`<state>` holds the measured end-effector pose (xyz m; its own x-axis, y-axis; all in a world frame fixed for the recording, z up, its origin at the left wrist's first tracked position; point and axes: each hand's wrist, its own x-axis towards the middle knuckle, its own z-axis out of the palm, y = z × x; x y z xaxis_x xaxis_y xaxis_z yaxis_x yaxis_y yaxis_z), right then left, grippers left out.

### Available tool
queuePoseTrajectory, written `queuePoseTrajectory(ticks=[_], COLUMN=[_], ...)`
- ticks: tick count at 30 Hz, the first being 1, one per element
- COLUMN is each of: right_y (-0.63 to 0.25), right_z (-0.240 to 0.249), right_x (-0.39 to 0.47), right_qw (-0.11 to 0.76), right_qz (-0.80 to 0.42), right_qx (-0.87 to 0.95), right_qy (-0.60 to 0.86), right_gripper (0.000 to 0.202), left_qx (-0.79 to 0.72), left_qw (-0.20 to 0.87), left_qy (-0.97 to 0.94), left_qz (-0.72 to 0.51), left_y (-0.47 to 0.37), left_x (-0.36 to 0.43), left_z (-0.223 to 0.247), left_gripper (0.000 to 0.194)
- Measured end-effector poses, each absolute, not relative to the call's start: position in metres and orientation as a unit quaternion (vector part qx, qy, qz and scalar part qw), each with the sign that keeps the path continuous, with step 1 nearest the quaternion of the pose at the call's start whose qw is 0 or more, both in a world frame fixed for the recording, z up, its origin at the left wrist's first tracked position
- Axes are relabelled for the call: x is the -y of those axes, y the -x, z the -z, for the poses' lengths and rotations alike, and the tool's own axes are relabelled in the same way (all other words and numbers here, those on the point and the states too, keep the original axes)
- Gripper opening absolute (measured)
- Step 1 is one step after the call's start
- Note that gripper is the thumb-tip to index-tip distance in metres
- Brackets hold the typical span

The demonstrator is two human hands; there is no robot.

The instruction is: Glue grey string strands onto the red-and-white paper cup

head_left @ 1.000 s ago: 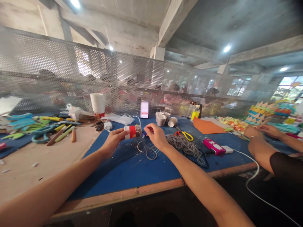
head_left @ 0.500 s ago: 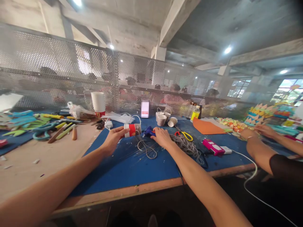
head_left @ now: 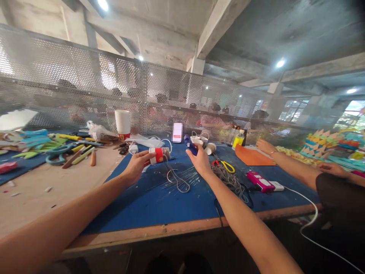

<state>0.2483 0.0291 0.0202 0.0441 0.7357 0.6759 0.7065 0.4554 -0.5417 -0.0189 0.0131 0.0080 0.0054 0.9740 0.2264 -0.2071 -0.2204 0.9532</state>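
My left hand (head_left: 137, 164) grips a red-and-white paper cup (head_left: 159, 155) held sideways above the blue mat (head_left: 159, 201). A grey cord (head_left: 177, 181) hangs from the cup's mouth and loops on the mat. My right hand (head_left: 201, 160) holds a blue glue gun (head_left: 190, 144) lifted off the mat, its nozzle pointing up and away. A pile of grey twine (head_left: 228, 178) lies just right of that hand.
Yellow-handled scissors (head_left: 224, 165), a pink tool (head_left: 259, 181) with a white cable, small cups (head_left: 203, 144), a phone (head_left: 177, 132) and a cup stack (head_left: 122, 123) sit on the mat. A co-worker's arms (head_left: 288, 163) reach in at right. Tools litter the left. A perforated screen stands behind.
My right hand let go of the cord at the cup, reached down to the blue glue gun on the mat and has lifted it. The co-worker's arm has stretched toward the orange sheet.
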Motion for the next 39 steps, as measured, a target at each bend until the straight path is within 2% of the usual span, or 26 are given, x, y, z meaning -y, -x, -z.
queuePoseTrajectory(ticks=[3,8,16,39], right_y=[-0.237,-0.215,-0.206,-0.209], right_z=[-0.024,-0.02,-0.01,-0.009], right_x=[-0.016,0.007,0.012,0.01], right_qw=[0.513,0.508,0.482,0.442], right_qz=[-0.077,-0.133,-0.146,-0.085], right_qx=[0.712,0.748,0.778,0.782], right_qy=[0.473,0.406,0.376,0.431], right_gripper=[0.026,0.03,0.031,0.031], left_qx=[-0.373,-0.386,-0.37,-0.382], left_qw=[0.496,0.49,0.488,0.47], left_qy=[-0.51,-0.501,-0.5,-0.519], left_qz=[-0.595,-0.601,-0.612,-0.604], left_y=[0.02,0.02,0.021,0.022], left_x=[-0.012,-0.012,-0.013,-0.017], left_z=[-0.009,-0.01,-0.008,-0.006], left_gripper=[0.032,0.034,0.033,0.028])
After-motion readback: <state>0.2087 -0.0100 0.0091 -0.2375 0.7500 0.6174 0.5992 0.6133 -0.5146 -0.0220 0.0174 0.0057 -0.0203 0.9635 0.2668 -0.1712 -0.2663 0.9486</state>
